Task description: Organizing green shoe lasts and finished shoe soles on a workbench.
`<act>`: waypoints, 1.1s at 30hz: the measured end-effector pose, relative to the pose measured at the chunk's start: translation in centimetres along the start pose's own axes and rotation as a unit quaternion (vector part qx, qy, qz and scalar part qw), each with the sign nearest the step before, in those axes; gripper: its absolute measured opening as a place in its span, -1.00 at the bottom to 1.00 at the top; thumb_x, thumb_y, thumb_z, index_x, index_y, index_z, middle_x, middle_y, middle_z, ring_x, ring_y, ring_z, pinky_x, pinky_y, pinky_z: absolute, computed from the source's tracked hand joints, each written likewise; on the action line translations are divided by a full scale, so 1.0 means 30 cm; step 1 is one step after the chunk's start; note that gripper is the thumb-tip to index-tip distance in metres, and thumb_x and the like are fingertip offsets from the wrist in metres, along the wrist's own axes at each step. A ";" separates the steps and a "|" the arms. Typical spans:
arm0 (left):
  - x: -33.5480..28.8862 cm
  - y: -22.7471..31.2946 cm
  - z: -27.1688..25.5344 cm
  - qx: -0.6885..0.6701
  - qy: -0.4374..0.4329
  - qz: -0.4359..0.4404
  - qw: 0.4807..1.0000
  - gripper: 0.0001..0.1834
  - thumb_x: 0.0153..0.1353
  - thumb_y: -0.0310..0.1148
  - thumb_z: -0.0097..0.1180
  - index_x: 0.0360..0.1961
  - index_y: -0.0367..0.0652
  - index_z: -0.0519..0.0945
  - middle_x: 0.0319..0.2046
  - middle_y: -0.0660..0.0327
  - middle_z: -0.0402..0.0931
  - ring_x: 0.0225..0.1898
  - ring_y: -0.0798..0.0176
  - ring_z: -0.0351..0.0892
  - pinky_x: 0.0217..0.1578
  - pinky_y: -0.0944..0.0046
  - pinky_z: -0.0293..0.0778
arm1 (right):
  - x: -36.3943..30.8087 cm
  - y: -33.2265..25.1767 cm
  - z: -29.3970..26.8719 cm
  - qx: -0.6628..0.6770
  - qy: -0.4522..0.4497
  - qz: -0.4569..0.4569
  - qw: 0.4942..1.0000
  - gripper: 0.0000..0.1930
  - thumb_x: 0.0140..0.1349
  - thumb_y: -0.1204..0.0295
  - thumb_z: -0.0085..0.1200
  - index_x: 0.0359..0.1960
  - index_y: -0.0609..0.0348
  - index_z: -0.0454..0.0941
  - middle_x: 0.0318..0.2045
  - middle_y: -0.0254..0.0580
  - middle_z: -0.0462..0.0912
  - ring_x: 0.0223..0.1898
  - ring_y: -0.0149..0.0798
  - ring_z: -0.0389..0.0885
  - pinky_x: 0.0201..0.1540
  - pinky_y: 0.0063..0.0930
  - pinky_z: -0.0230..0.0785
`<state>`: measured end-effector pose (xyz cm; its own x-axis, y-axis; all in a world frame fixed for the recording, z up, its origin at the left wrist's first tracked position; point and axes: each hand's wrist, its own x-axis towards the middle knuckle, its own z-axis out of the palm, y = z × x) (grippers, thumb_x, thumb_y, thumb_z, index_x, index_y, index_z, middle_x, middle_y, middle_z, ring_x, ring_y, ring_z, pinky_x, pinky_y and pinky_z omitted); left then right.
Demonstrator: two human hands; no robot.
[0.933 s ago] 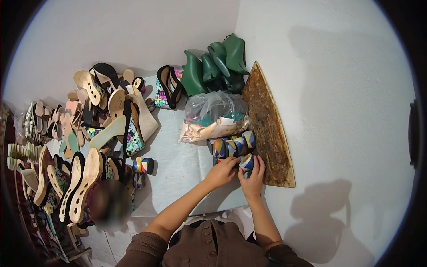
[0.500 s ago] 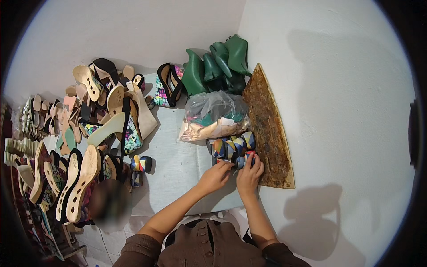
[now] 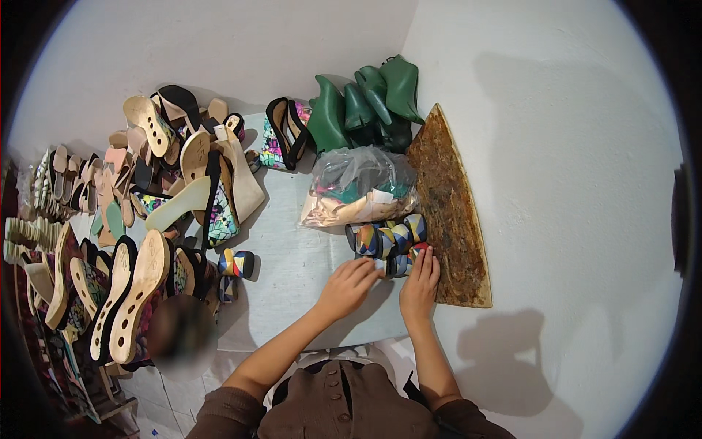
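Observation:
My left hand (image 3: 346,288) is beside a cluster of small block-shaped shoe heels (image 3: 399,235) with a patchwork of blue, yellow, white and red. Its fingers reach right, slightly bent and apart, and the tips come close to the nearer row; whether they touch is hard to see. At the right end of that row, my right hand (image 3: 419,284) has its fingers on a red-patterned heel (image 3: 418,251), which they partly cover. The heels stand side by side in rows, some with black edges.
Behind the heels lies a clear plastic bag (image 3: 358,192) of pale pieces, with green shoe lasts (image 3: 365,102) further back. A worn brown board (image 3: 457,219) leans at the wall. Wedge sandals and soles (image 3: 139,296) crowd the left; two more patterned heels (image 3: 235,263) stand beside them.
The view has shifted slightly, moving the table things rightward. My left hand has drawn back a little from the heels and its fingers have loosened. My right hand stays on the red-patterned heel.

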<state>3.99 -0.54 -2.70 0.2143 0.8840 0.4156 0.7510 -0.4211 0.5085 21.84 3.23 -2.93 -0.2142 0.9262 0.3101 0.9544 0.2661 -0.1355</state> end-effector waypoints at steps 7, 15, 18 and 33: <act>0.172 -0.045 0.120 0.207 -0.109 0.170 0.957 -0.51 0.12 -0.27 -0.12 0.12 -0.09 0.39 0.25 0.30 0.15 0.29 0.23 0.06 0.26 0.09 -0.03 | 0.000 0.002 -0.011 -0.039 0.003 -0.026 0.999 -0.48 0.11 0.58 -0.16 0.18 0.29 0.19 0.22 0.03 0.16 0.21 0.06 0.14 0.17 -0.21 0.18; 0.276 -0.109 0.098 0.215 -0.069 0.082 0.971 -0.38 0.08 -0.18 0.06 0.21 0.03 0.26 0.24 0.33 0.18 0.26 0.23 0.12 0.24 0.07 0.00 | 0.049 0.012 -0.009 -0.054 -0.041 -0.029 0.997 -0.47 0.12 0.55 -0.14 0.20 0.17 0.20 0.25 -0.04 0.14 0.08 0.00 0.27 0.04 -0.21 0.29; 0.296 -0.133 0.108 0.204 -0.060 0.117 0.970 -0.40 0.05 -0.22 0.07 0.17 0.00 0.29 0.22 0.31 0.20 0.25 0.21 0.14 0.23 0.11 0.04 | 0.063 0.016 0.000 -0.015 -0.031 -0.034 0.999 -0.48 0.12 0.55 -0.13 0.19 0.18 0.21 0.24 -0.01 0.16 0.08 -0.01 0.27 0.03 -0.23 0.30; 0.271 -0.154 0.080 0.202 -0.059 0.183 0.960 -0.46 0.15 -0.29 -0.15 0.22 -0.02 0.24 0.29 0.29 0.09 0.30 0.28 0.06 0.26 0.14 -0.02 | 0.069 -0.001 0.029 0.010 -0.079 -0.080 0.994 -0.39 0.17 0.23 -0.07 0.23 0.24 0.14 0.31 -0.06 0.03 0.32 0.00 -0.05 0.30 0.01 -0.20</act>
<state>3.75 9.07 -3.48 0.5611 0.7193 0.4095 0.7881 -0.6155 0.0013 21.19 5.37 -3.10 -0.3935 0.9019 0.1780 0.9019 0.4163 -0.1154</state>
